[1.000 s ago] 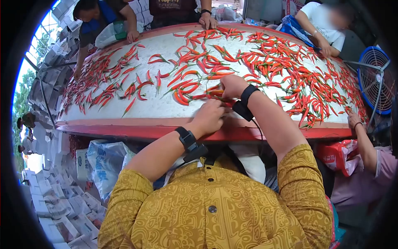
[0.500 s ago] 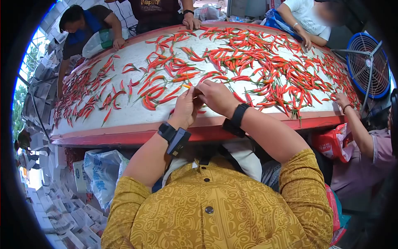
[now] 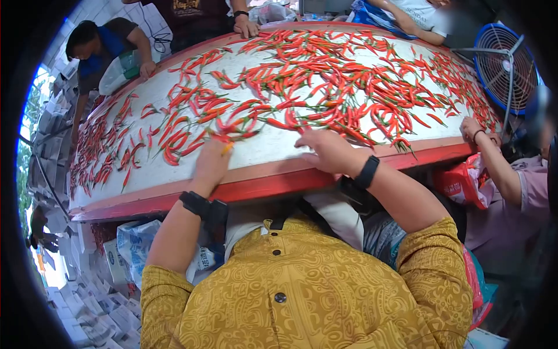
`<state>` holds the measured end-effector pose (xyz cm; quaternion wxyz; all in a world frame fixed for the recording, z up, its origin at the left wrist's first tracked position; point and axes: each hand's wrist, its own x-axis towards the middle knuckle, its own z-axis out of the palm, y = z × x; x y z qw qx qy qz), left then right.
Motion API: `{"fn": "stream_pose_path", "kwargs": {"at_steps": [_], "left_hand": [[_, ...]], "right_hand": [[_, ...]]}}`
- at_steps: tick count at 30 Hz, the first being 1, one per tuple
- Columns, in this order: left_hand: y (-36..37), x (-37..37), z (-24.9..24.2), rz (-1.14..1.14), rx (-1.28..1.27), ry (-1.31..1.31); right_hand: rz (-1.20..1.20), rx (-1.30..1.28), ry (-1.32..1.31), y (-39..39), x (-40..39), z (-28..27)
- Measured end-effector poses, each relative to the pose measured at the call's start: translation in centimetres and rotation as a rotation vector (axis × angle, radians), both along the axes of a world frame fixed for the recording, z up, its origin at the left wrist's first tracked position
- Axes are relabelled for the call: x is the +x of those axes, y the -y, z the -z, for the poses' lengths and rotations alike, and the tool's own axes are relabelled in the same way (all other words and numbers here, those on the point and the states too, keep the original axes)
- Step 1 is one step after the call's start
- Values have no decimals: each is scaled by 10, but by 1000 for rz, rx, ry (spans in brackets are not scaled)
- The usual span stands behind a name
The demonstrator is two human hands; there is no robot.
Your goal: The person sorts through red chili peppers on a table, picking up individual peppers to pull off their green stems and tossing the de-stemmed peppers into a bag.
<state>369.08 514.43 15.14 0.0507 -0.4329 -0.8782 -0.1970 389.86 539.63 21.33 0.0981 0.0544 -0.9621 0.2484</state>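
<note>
Red chili peppers (image 3: 302,72) with green stems lie spread over the pale tabletop (image 3: 256,152). My left hand (image 3: 213,163) is at the lower edge of the pile, blurred by motion, its fingertips over several chilies (image 3: 233,129). A small orange-yellow thing (image 3: 227,148) shows at its fingers; I cannot tell what it is. To the right, my right hand (image 3: 328,152) is palm down with thumb and fingers apart, fingertips right at a red chili (image 3: 286,123). Both wrists wear black bands.
A red and pinkish rim (image 3: 261,185) edges the table. Another person's hand (image 3: 246,27) rests on the far edge, and a person's hand (image 3: 472,129) is at the right edge. A blue fan (image 3: 504,67) stands at right. Plastic bags (image 3: 137,241) hang below left.
My hands were together at the middle over the table; now they are apart, the left moved left and down, the right moved slightly right. The view has shifted slightly.
</note>
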Motion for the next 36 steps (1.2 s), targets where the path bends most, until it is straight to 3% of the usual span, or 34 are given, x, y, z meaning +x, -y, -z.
{"fn": "stream_pose_path", "kwargs": {"at_steps": [1,3,4,5,7,11,12,13,15,17,18,20,22,24,26,28,30,32,36], "left_hand": [[-4,-2,1,9,5,6],[-17,2,0,19,298,-95],[-26,10,-2,24,301,-87],[-34,19,-5,21,309,-4],[-57,47,-13,77,309,207],[-115,116,-24,601,98,483],[-130,128,-23,604,101,486],[-143,140,-22,669,114,434],[-164,150,-18,730,130,385],[-189,146,-6,771,224,184],[-197,146,-3,766,228,185],[-212,150,0,469,166,-34],[-220,154,-3,409,124,-42],[-228,158,2,310,263,6],[-232,167,-14,312,316,103],[-236,179,-17,401,405,275],[-246,186,-16,511,356,304],[-258,193,-13,673,343,29],[-260,185,-20,398,179,-46]], "right_hand": [[16,-75,160,-4,16,-5],[57,27,286,-18,47,-9],[87,124,408,-27,59,-10],[110,57,491,-38,66,-11],[131,131,364,-59,77,-6],[71,245,-72,-102,80,18],[70,306,-216,-103,83,9],[68,308,-210,-106,91,-1],[288,-42,193,-112,114,-25],[342,174,253,-136,141,-35],[418,230,327,-155,154,-32],[505,158,503,-189,173,-31],[476,107,468,-220,181,-25],[444,54,431,-239,184,-9],[373,380,-19,-251,185,8],[450,248,155,-234,168,-14],[308,49,256,-233,148,-4],[72,109,179,-221,133,0],[176,347,167,-273,122,23]]}}
